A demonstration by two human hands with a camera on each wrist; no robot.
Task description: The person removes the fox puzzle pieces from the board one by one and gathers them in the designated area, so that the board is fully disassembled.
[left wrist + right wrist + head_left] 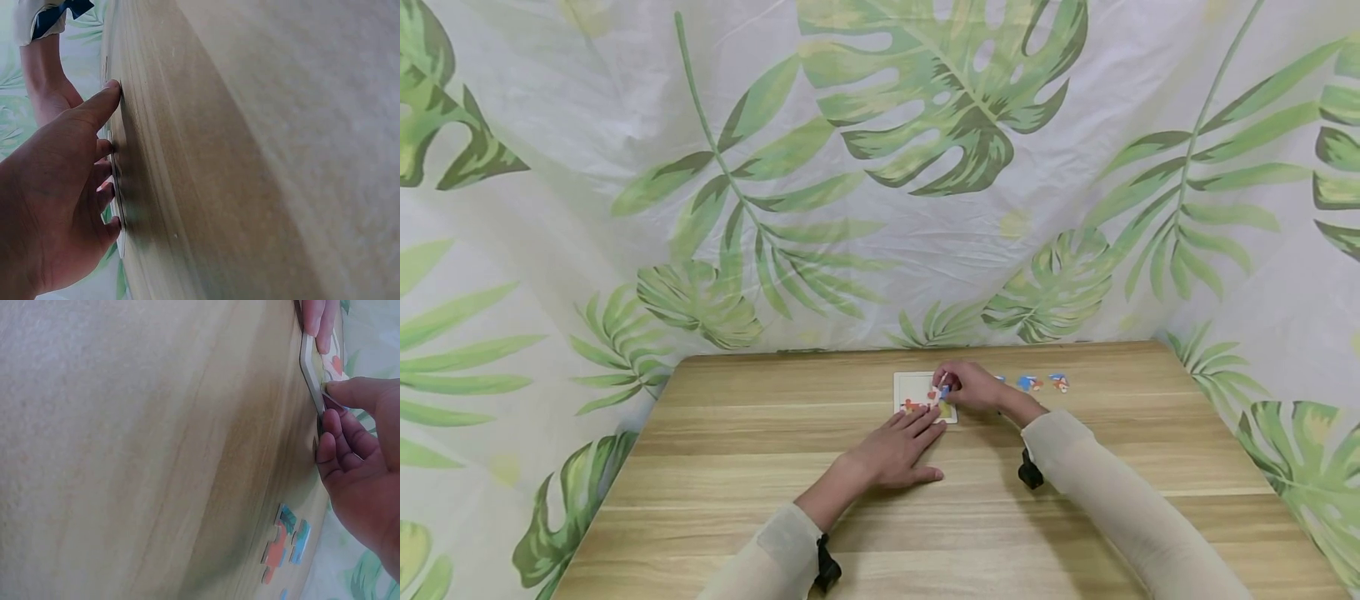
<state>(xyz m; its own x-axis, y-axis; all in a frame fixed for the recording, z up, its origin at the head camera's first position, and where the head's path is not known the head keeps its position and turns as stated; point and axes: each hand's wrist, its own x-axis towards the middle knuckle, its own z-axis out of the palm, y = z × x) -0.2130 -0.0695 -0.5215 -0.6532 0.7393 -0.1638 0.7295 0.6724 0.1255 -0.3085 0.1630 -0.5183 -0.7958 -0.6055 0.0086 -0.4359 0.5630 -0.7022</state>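
A white-framed jigsaw puzzle board (913,383) lies toward the back of the table, with colourful puzzle pieces fitted along its lower part. My left hand (898,450) rests flat at the front of the board, its fingertips on the board and its thumb out to the side over the wood. At the board's right side, my right hand (973,386) pinches a puzzle piece (334,398) between thumb and fingers, tilted against the board. The piece's picture is mostly hidden by the fingers. In the right wrist view, left-hand fingers (319,319) press on the board's other end.
Loose puzzle pieces (1030,383) in blue and orange lie right of the board, with another piece (1059,382) farther right. The wooden table (760,467) ends at a leaf-patterned cloth (820,250) behind.
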